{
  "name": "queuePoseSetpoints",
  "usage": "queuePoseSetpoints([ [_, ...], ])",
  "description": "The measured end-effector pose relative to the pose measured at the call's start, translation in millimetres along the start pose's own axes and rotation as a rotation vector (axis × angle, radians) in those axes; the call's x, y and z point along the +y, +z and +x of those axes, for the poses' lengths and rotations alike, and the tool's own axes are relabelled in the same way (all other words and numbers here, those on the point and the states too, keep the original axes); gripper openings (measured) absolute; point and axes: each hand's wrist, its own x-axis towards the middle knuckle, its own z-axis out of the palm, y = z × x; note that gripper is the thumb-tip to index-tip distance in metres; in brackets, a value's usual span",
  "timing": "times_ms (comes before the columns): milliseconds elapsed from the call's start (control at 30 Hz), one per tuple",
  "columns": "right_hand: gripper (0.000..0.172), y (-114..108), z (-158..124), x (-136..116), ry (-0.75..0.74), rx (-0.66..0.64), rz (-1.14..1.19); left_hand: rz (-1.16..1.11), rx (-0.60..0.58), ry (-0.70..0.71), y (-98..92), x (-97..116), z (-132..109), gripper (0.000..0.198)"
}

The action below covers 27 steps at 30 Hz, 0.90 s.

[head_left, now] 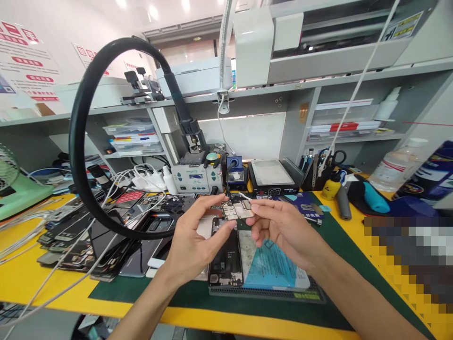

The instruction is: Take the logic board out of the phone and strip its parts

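Between my two hands is a small phone circuit board (pixel 236 210), pale with metal shields, raised above the mat. My left hand (pixel 196 238) pinches its left side between thumb and fingers. At the board's right end, my right hand (pixel 279 219) grips with thumb and forefinger, the other fingers curled below. Under the board lies an opened phone (pixel 225 259) with its black battery and inner parts bare. Beside the phone, to the right, is a blue and white packet (pixel 274 267) on a grey tray (pixel 262 293). My fingers hide part of the board's edges.
A hot-air station (pixel 198 178) with a thick looped black hose (pixel 76 132) stands at the back left. Stacked phone parts (pixel 71 236) crowd the left. A heating plate (pixel 272 174) sits behind my hands. Bottles and a yellow container (pixel 331 186) line the right.
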Motion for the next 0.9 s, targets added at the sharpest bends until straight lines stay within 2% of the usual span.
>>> queuePoseSetpoints([
  [167, 0.019, 3, -1, -1, 0.035, -0.017, 0.054, -0.036, 0.015, -0.044, 3.4, -5, -4, 0.054],
  [300, 0.013, 3, -1, -2, 0.047, -0.013, 0.086, -0.053, 0.024, -0.118, 7.1, -3, 0, 0.044],
  [433, 0.017, 0, 1, -1, 0.058, -0.005, 0.107, -0.089, 0.037, -0.153, 12.8, -3, 8, 0.033],
  [667, 0.013, -6, 4, 5, 0.059, -0.007, 0.105, -0.114, 0.079, -0.202, 20.0, -5, 5, 0.034],
  [900, 0.018, 3, 3, 5, 0.091, -0.008, 0.089, -0.27, 0.12, -0.188, 26.4, -6, 2, 0.026],
])
